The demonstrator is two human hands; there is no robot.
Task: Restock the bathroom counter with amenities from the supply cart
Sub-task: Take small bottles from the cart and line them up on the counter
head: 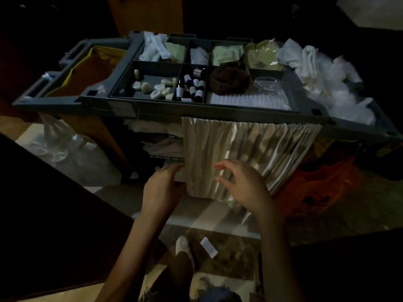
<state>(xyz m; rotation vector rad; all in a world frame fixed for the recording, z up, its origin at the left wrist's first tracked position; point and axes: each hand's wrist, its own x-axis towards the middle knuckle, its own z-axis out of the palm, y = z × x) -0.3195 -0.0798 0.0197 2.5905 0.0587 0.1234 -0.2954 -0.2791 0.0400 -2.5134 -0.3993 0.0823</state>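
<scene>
The grey plastic supply cart (152, 110) is seen from above in dim light. The amenities lie in its top tray. Pale round soaps (152, 88) fill the front left compartment and small dark bottles with white labels (192, 88) the one beside it. White paper sachets (154, 49) are heaped at the back left corner. The bathroom counter is not seen.

Below the tray's front edge a cream pleated fabric curtain (239, 140) is hung. Its left hem is grasped by the left hand (162, 186); the fingers appear tucked behind the cloth and the thumb laid in front, though the dimness leaves this uncertain. The right hand (242, 182) is held released just before the pleats, fingers loosely bent, nothing in it. Folded white linen (161, 129) is exposed on the shelves left of the hem.

The step in hand is judged to be the drawing aside of the curtain, so that the lower shelves can be reached. It is best done by sliding the hem along the tray's front edge towards the right corner, not by pulling downward, so that the hanging is not strained. The pleats are best gathered with the free hand and the cloth pressed flat, so that the linen behind is not snagged. Only then should stock be lifted out, squarely, with the stack supported.
</scene>
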